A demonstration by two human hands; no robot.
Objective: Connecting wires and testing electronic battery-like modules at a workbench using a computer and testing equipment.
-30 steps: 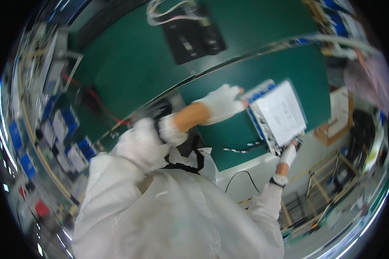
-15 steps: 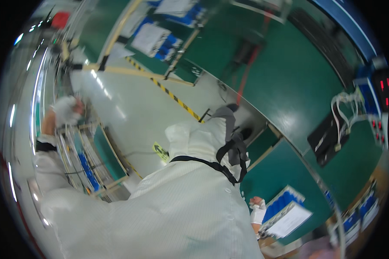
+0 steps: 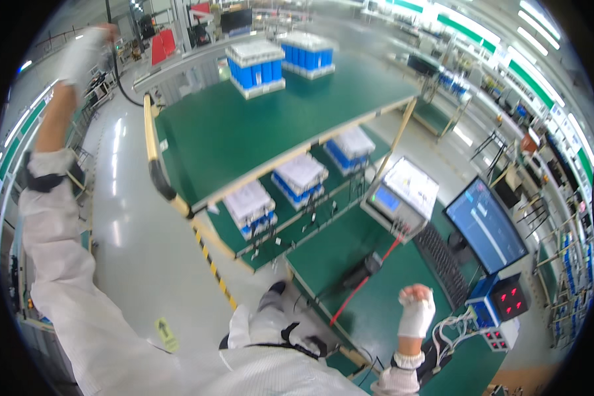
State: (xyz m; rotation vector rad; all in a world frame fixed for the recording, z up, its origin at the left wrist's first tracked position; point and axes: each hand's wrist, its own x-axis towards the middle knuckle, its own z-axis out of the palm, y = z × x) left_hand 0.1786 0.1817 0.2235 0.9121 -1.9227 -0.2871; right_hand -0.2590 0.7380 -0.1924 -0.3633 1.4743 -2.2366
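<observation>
right hand (image 3: 416, 315) near keyboard (image 3: 440, 265), monitor (image 3: 487, 224)

The view swings around, so the whole scene shifts. One second ago both grips are at the paper-topped blue pack on the right of the frame; now they are well apart and that pack is out of view. The left grip (image 3: 80, 59) rises from the left side, where it is half a second ago, to the upper left of the frame. The right grip (image 3: 416, 313), then beside the pack, is now over the counter (image 3: 360, 320) at lower right, near the keyboard (image 3: 441, 265). The rack (image 3: 244, 142) slides from upper left to upper middle, showing two blue packs (image 3: 260, 74) on top. The monitor (image 3: 485, 224) comes into view at right, and the red-lit meter (image 3: 508, 298) drops from the right edge to lower right.
</observation>
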